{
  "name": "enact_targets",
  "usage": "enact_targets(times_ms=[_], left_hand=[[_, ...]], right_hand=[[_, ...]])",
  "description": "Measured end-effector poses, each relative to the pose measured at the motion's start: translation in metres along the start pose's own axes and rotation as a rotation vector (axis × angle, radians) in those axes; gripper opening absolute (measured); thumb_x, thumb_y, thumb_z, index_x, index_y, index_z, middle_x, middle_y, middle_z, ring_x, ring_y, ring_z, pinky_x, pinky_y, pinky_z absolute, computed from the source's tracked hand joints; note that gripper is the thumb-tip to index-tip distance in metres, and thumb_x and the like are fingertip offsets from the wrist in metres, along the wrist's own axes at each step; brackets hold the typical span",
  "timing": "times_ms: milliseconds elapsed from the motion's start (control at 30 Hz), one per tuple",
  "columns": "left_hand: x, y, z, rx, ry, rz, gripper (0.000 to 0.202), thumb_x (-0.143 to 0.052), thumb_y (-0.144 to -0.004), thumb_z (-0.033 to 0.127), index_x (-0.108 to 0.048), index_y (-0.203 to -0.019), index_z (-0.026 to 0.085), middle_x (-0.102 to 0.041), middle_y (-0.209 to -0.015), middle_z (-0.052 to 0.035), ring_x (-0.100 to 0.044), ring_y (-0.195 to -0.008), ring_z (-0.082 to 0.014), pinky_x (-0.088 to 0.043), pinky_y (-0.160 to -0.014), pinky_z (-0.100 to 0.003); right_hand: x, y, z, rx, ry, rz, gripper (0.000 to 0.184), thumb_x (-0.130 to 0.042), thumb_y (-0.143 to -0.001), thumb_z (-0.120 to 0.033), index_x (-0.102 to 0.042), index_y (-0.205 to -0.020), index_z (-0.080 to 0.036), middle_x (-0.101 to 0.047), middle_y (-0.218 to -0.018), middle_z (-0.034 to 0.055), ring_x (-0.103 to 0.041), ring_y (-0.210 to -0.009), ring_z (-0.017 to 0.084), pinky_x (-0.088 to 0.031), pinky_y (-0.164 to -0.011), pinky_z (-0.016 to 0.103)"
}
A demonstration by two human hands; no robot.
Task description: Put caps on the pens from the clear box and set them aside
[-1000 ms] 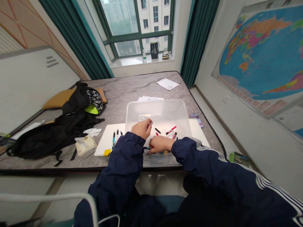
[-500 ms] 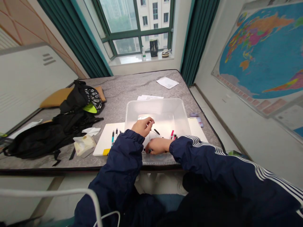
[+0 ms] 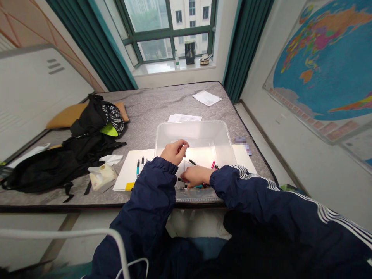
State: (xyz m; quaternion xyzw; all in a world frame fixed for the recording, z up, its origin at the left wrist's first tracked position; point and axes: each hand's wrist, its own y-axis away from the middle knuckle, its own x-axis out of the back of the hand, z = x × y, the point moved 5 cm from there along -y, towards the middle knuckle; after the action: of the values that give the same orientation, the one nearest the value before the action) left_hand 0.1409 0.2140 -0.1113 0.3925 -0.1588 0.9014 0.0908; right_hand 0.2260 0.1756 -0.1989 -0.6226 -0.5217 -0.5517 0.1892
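A clear plastic bin (image 3: pixel 222 133) stands on the grey table close to its front edge, with several pens and markers lying in its near part. My left hand (image 3: pixel 174 152) is over the bin's left side, fingers loosely bent, thumb apart from them, and nothing visible in it. Down inside the bin, my right hand (image 3: pixel 196 175) has its fingers closed around a dark pen (image 3: pixel 182 180); the palm side is hidden. Beside that hand lie a teal pen (image 3: pixel 199 186), a black pen (image 3: pixel 192 162) and a pink-red marker (image 3: pixel 213 164).
Left of the bin, pens (image 3: pixel 138 169) and a yellow item (image 3: pixel 129 186) lie on a white board (image 3: pixel 124 170). Farther left are a tissue pack (image 3: pixel 102 177) and a black backpack (image 3: pixel 37 166). Papers (image 3: pixel 184 117) lie behind the bin. A white tube (image 3: pixel 116 242) crosses the lower left.
My right hand has shifted slightly up and right among the pens, and the teal pen beneath it now shows. My left hand stays nearly in place. The whole view has tilted slightly.
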Motion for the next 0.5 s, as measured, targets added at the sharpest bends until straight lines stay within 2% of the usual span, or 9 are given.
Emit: enact_targets(times_ms=[133, 233, 300, 367, 500], left_hand=[[-0.003, -0.002, -0.004, 0.013, -0.032, -0.002, 0.023, -0.045, -0.089, 0.032, -0.063, -0.093, 0.019, -0.064, -0.059, 0.0017, -0.056, -0.053, -0.0114, -0.04, -0.059, -0.023], [-0.004, -0.003, -0.006, 0.017, -0.041, 0.01, 0.023, -0.045, -0.089, 0.032, -0.063, -0.092, 0.019, -0.063, -0.058, 0.0017, -0.056, -0.053, -0.0118, -0.04, -0.058, -0.023], [-0.005, -0.003, -0.006, 0.013, -0.042, 0.008, 0.023, -0.045, -0.089, 0.032, -0.063, -0.092, 0.019, -0.063, -0.058, 0.0017, -0.056, -0.053, -0.0119, -0.04, -0.058, -0.023], [-0.005, -0.002, -0.006, 0.013, -0.045, 0.006, 0.024, -0.045, -0.089, 0.033, -0.064, -0.092, 0.019, -0.063, -0.058, 0.0016, -0.056, -0.053, -0.0121, -0.04, -0.058, -0.023], [-0.004, -0.001, -0.004, 0.021, -0.063, 0.003, 0.025, -0.044, -0.089, 0.034, -0.064, -0.093, 0.019, -0.064, -0.058, 0.0009, -0.056, -0.054, -0.0126, -0.041, -0.058, -0.024]], right_hand=[[0.018, 0.002, 0.015, -0.157, -0.009, 0.106, 0.043, -0.061, -0.078, -0.057, -0.069, -0.094, -0.018, -0.069, -0.089, 0.0126, -0.066, -0.083, 0.025, -0.042, -0.064, 0.028], [0.029, 0.006, 0.03, -0.288, 0.005, 0.18, 0.04, -0.059, -0.081, -0.053, -0.069, -0.097, -0.018, -0.069, -0.091, 0.0133, -0.066, -0.085, 0.025, -0.043, -0.067, 0.028], [0.028, 0.008, 0.037, -0.333, 0.014, 0.168, 0.037, -0.062, -0.079, -0.05, -0.069, -0.097, -0.018, -0.07, -0.092, 0.0136, -0.066, -0.087, 0.026, -0.044, -0.068, 0.029], [0.022, 0.008, 0.039, -0.319, 0.003, 0.102, 0.037, -0.067, -0.075, -0.049, -0.07, -0.094, -0.018, -0.07, -0.091, 0.0129, -0.066, -0.085, 0.026, -0.044, -0.067, 0.029], [0.006, 0.003, 0.029, -0.179, -0.035, -0.016, 0.039, -0.073, -0.067, -0.05, -0.071, -0.092, -0.02, -0.071, -0.087, 0.0096, -0.066, -0.083, 0.024, -0.044, -0.066, 0.027]])
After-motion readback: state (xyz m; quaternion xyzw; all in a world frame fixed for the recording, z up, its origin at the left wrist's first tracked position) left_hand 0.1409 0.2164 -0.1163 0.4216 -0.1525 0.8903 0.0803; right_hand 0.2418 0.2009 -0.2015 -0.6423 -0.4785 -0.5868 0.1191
